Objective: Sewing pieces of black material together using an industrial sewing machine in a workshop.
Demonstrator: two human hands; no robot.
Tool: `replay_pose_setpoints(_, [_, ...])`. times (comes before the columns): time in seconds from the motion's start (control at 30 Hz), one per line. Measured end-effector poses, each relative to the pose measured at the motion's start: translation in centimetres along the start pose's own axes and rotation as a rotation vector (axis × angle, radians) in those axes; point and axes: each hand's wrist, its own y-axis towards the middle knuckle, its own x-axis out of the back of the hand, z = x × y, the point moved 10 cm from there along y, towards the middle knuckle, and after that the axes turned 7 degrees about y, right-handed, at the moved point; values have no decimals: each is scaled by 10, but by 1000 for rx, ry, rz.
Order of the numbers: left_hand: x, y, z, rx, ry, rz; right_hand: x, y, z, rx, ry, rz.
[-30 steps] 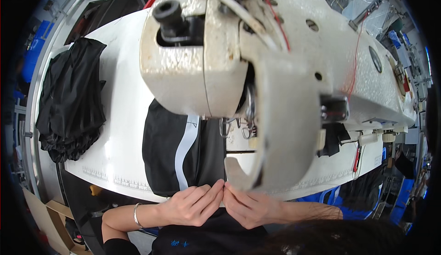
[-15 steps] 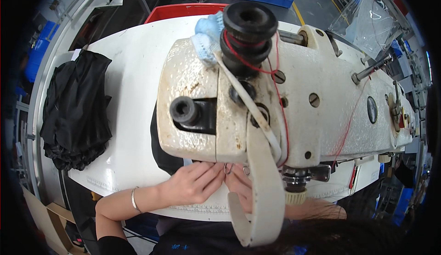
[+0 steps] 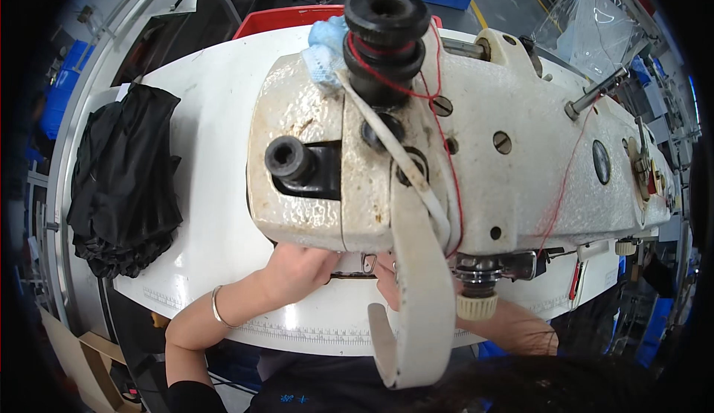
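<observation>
A smooth metal bracelet (image 3: 216,306) circles the left wrist. The right hand (image 3: 387,283) is partly covered by a curved, matte white guard (image 3: 428,301). The left hand (image 3: 297,273) curls with its fingertips hidden under the machine (image 3: 539,178); I cannot tell whether either hand grips anything. The machine is pebbly enamelled metal, rigid and probably heavy, topped by a round black knob (image 3: 387,24). Left of it, black cloth (image 3: 126,182) lies heaped on the smooth white table (image 3: 216,115), creased, faintly shiny: likely light, limp, slightly slippery, best pinched by an edge. Beyond stands a red bin (image 3: 286,20).
</observation>
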Motion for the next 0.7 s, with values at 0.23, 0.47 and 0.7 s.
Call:
replay_pose_setpoints(0.23, [13, 5, -33, -187, 176, -92, -12, -5, 6, -4, -137, 227])
replay_pose_setpoints(0.47, [12, 0, -41, -279, 249, -27, 13, 4, 14, 157, -154, 24])
replay_pose_setpoints(0.7, [2, -6, -35, -283, 217, 47, 0, -4, 11, 134, -264, 87])
